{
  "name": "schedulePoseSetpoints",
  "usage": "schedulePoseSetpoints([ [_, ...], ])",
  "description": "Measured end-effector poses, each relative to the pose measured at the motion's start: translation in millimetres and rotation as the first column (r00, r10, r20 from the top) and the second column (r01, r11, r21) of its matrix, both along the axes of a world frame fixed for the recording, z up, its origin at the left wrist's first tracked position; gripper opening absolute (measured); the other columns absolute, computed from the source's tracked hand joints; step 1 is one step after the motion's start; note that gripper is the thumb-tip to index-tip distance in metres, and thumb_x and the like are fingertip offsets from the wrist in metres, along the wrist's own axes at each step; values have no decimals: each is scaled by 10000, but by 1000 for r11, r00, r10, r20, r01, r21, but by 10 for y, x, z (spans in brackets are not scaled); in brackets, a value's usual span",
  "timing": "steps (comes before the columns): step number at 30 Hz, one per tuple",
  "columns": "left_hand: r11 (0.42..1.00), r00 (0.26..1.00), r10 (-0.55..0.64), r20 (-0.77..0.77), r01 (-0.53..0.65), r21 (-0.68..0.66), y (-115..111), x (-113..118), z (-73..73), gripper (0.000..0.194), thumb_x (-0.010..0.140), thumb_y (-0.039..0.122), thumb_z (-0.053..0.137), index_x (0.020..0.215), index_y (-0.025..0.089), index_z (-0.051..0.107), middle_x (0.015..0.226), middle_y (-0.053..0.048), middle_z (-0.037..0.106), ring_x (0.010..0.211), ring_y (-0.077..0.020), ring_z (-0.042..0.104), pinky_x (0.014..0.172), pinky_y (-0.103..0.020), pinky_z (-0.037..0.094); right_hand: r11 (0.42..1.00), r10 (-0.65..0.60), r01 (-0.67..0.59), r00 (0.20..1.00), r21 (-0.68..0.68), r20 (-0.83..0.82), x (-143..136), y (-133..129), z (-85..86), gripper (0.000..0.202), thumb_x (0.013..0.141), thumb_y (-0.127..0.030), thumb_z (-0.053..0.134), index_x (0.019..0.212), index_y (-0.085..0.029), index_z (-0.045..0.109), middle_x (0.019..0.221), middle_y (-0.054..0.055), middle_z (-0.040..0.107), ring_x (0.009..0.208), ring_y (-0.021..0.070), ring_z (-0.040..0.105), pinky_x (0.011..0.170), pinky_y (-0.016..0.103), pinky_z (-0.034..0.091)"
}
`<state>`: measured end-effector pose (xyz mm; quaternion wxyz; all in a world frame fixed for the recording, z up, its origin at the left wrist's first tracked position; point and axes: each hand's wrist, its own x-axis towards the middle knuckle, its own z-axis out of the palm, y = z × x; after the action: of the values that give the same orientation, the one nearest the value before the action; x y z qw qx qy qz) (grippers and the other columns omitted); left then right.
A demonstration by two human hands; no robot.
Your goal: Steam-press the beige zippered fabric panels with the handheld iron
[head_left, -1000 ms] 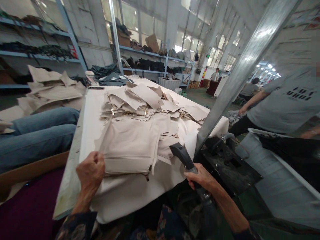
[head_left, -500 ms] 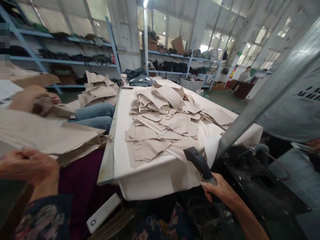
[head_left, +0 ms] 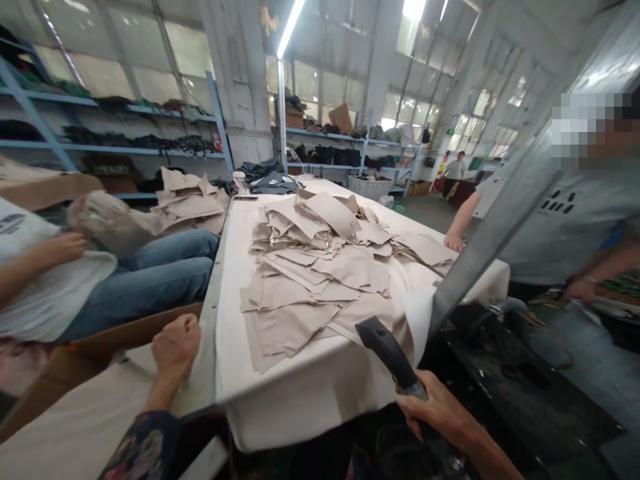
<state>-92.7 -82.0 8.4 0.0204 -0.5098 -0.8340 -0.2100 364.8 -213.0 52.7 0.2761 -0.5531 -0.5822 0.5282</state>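
My right hand (head_left: 434, 408) is wrapped round a black vacuum cleaner nozzle (head_left: 384, 347), its flat mouth resting by the front edge of the table's fabric pile. My left hand (head_left: 176, 343) is curled closed at the table's left edge; whether anything is inside the fingers is hidden. Just below and left of it, beige fabric pieces (head_left: 95, 407) lie in a cardboard box (head_left: 113, 333). Several layers of beige cut fabric (head_left: 300, 320) are spread on the white-covered table (head_left: 280, 400), with a higher heap (head_left: 310, 217) behind them.
A metal post (head_left: 493, 230) slants up at the table's right. A seated co-worker in jeans (head_left: 145, 287) handles blurred cloth at the left. Another person's hand (head_left: 453, 241) touches the table's right side. A black machine surface (head_left: 520, 373) lies right of my arm. Blue shelves (head_left: 145, 150) stand behind.
My left hand has moved right to the table edge; the beige fabric it held at the left now lies lower, in the box. The right hand keeps the nozzle. A person leans in at right.
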Motion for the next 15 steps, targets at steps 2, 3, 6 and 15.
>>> schedulePoseSetpoints([
  [2,991,991,-126,-49,127,35,235,431,110,344,854,283,356,974,108,627,902,-136,658,803,-231,587,684,-291,378,1000,-19,19,1000,5,-5,39,12,-35,126,759,-265,532,715,-167,467,447,-41,514,364,88,434,397,193,359],
  [3,976,976,-197,-96,205,80,338,664,175,358,869,287,338,986,101,620,922,-141,658,825,-229,592,710,-292,383,1000,-29,29,1000,4,-8,61,16,-54,127,757,-269,530,714,-167,468,446,-42,511,360,86,430,396,192,358],
  [6,886,897,-388,-214,427,182,608,1368,335,351,884,287,343,1094,127,575,1038,-116,633,881,-207,590,733,-275,401,998,-61,61,998,-24,-13,122,22,-96,151,740,-297,534,709,-167,464,436,-46,496,352,82,410,388,189,342],
  [15,648,532,-656,-536,760,-39,1344,2784,176,346,840,92,384,1142,124,550,1052,-154,569,1015,-248,504,856,-360,382,991,-126,129,989,-31,80,342,-17,-91,213,679,-321,607,771,-131,578,625,-3,563,597,142,537,550,208,406],
])
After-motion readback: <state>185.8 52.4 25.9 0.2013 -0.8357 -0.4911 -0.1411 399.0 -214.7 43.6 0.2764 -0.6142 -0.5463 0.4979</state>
